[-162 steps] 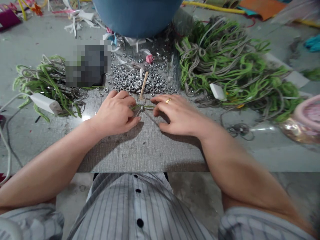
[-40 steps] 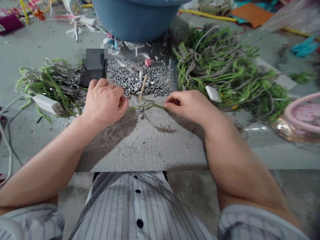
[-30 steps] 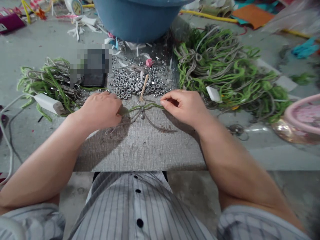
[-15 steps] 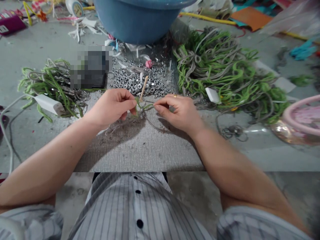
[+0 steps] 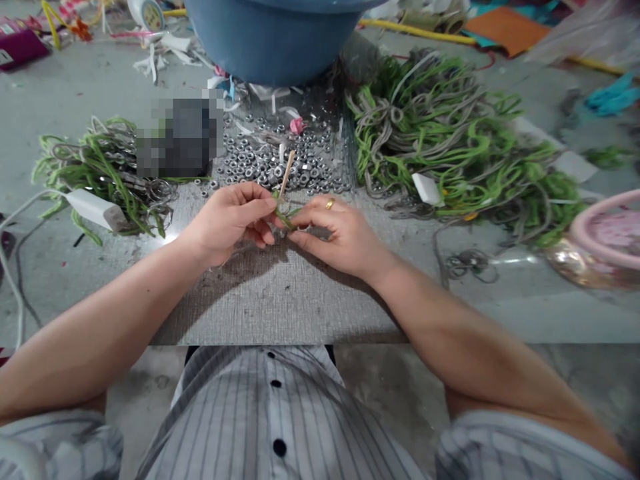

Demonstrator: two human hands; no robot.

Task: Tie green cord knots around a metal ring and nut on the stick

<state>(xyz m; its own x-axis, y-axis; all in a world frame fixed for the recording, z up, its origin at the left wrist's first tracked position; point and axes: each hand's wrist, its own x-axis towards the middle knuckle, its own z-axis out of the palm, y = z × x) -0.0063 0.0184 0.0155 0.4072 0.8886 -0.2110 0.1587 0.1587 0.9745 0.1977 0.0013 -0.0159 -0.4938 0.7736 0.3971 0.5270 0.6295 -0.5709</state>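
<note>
Between my hands, over the grey textured mat [image 5: 280, 300], is a short green cord [image 5: 284, 217]. My left hand [image 5: 235, 217] pinches one part of it between thumb and forefinger, the other fingers curled below. My right hand [image 5: 333, 233], with a gold ring, is closed on the cord from the right side, its fingertips close to the left ones. A thin wooden stick [image 5: 287, 175] rises just behind the cord. Many small metal nuts [image 5: 280, 163] lie spread behind my hands. What sits under my fingertips is partly hidden.
A blue tub [image 5: 275, 43] stands at the back. Green and grey cords [image 5: 440, 133] are heaped at right, with a smaller bundle [image 5: 100, 160] at left beside a white charger [image 5: 97, 209] and a blurred dark object [image 5: 187, 137]. A pink-rimmed item [image 5: 607, 227] stands far right.
My right hand has moved left and slightly down, closing in on my left hand. The cord, earlier stretched between them, is now bunched at the fingertips.
</note>
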